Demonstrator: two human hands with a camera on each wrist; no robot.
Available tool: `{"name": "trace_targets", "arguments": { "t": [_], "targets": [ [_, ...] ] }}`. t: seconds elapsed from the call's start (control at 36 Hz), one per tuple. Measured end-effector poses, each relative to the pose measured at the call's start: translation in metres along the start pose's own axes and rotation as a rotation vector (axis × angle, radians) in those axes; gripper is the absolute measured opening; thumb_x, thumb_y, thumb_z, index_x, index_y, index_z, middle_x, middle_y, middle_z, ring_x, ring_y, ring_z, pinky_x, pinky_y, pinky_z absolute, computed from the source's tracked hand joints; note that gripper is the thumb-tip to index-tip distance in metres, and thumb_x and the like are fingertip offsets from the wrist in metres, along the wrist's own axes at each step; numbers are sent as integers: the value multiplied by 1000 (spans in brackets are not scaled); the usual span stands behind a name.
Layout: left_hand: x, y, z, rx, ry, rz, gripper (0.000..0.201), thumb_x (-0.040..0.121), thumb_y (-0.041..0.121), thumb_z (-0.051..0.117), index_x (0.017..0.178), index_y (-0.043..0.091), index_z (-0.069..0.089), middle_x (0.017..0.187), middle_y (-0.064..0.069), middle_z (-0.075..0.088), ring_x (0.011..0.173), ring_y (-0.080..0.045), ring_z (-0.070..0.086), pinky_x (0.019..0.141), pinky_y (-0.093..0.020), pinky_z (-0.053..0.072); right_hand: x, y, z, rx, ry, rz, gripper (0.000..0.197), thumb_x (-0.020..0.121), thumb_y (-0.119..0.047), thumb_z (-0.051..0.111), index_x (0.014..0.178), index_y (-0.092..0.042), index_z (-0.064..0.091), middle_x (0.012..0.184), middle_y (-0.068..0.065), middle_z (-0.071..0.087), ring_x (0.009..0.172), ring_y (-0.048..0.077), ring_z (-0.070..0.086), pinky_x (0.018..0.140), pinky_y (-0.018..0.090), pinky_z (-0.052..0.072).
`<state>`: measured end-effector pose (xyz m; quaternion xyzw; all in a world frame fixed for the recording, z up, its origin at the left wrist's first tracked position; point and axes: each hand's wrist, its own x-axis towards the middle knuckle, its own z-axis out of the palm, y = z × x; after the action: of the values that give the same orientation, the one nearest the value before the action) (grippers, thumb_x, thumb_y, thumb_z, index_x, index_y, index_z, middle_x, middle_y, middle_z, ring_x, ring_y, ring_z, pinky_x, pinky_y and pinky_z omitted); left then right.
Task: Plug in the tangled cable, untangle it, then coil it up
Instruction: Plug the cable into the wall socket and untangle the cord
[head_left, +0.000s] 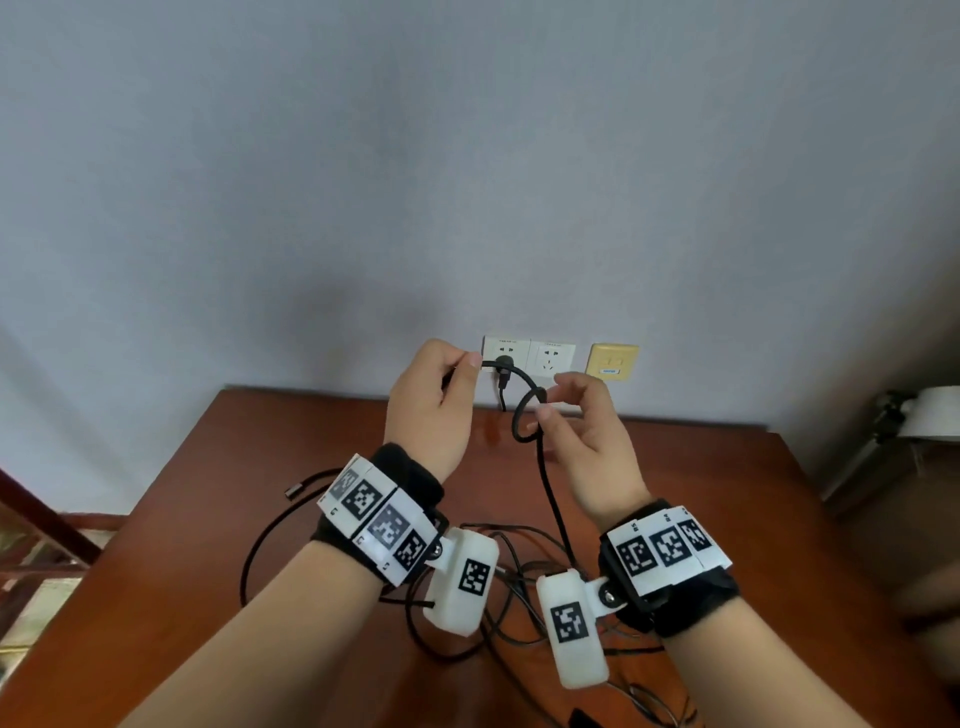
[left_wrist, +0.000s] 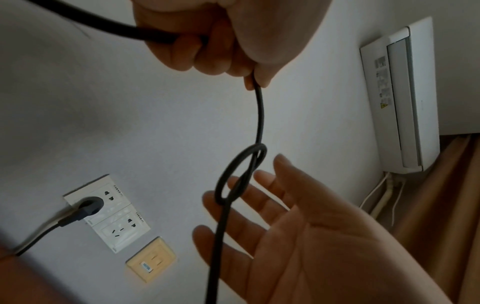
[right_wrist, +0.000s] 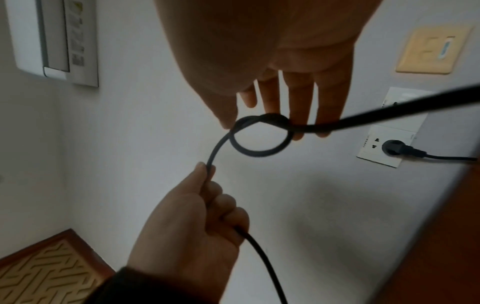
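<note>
A black cable (head_left: 550, 493) has its plug (head_left: 504, 364) seated in the left white wall socket (head_left: 506, 349). A loose knot loop (head_left: 525, 423) hangs in the air above the table's back edge. My left hand (head_left: 460, 371) grips the cable just left of the knot, fist closed round it (left_wrist: 207, 41). My right hand (head_left: 556, 400) is at the knot with straight, spread fingers (left_wrist: 283, 185); thumb and fingertips touch the loop (right_wrist: 259, 125). Below the knot, the cable drops to a tangle (head_left: 519, 571) on the table.
The brown wooden table (head_left: 311, 426) stands against the grey wall. A second white socket (head_left: 551, 356) and a yellow wall plate (head_left: 612, 358) sit right of the plug. A cable end (head_left: 293, 490) lies at the table's left. An air conditioner (left_wrist: 400, 92) hangs high on the wall.
</note>
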<state>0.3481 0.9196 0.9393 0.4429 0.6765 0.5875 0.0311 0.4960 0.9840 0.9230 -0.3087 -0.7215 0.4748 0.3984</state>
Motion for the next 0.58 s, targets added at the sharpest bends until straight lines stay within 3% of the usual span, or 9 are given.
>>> {"name": "trace_targets", "arguments": {
  "t": [0.08, 0.17, 0.25, 0.33, 0.47, 0.53, 0.58],
  "targets": [
    [-1, 4, 2, -19, 6, -5, 21, 97, 24, 53, 78, 15, 53, 63, 12, 47, 58, 5, 46, 56, -9, 34, -4, 1, 5, 18, -14, 39, 29, 87, -19, 67, 105, -27, 45, 97, -6, 62, 81, 29, 67, 72, 45, 56],
    [-3, 6, 4, -54, 26, -4, 22, 97, 22, 53, 75, 19, 51, 62, 13, 46, 58, 6, 46, 56, -8, 34, -6, 5, 11, -29, -32, 72, 37, 84, -20, 70, 110, -23, 43, 98, -1, 63, 76, 28, 67, 71, 50, 55],
    [-4, 7, 6, -81, 40, -18, 21, 97, 22, 53, 76, 17, 52, 62, 13, 45, 58, 7, 46, 56, -8, 34, -6, 7, 13, -7, 17, 66, 35, 84, -15, 70, 107, -24, 46, 94, -5, 64, 73, 20, 64, 68, 45, 56],
    [-4, 4, 5, -84, 18, -22, 21, 96, 23, 53, 77, 15, 53, 61, 13, 45, 57, 4, 45, 55, -9, 34, -5, 5, 10, 22, 53, 40, 36, 84, -11, 70, 100, -35, 49, 91, -5, 65, 69, 13, 63, 66, 38, 55],
    [-1, -4, -2, -49, -103, 17, 24, 95, 26, 56, 71, 26, 50, 58, 14, 47, 56, 2, 45, 56, -10, 34, -1, 2, 2, -19, 74, -26, 42, 85, -10, 68, 114, -35, 51, 95, -10, 66, 65, 7, 63, 67, 29, 55],
    [1, -7, -5, -29, -165, 8, 26, 95, 26, 57, 70, 29, 50, 58, 17, 50, 59, 4, 47, 58, -9, 34, 0, 2, -2, -53, 74, -58, 46, 84, -12, 70, 113, -42, 52, 102, -12, 64, 69, 7, 65, 70, 29, 55],
    [2, -11, -11, -19, -256, -11, 25, 94, 27, 58, 70, 28, 53, 62, 23, 56, 64, 6, 51, 63, -11, 37, 1, 2, -6, -89, 40, -115, 44, 82, -10, 72, 111, -39, 56, 107, -9, 64, 82, 5, 66, 79, 24, 53]
  ]
}}
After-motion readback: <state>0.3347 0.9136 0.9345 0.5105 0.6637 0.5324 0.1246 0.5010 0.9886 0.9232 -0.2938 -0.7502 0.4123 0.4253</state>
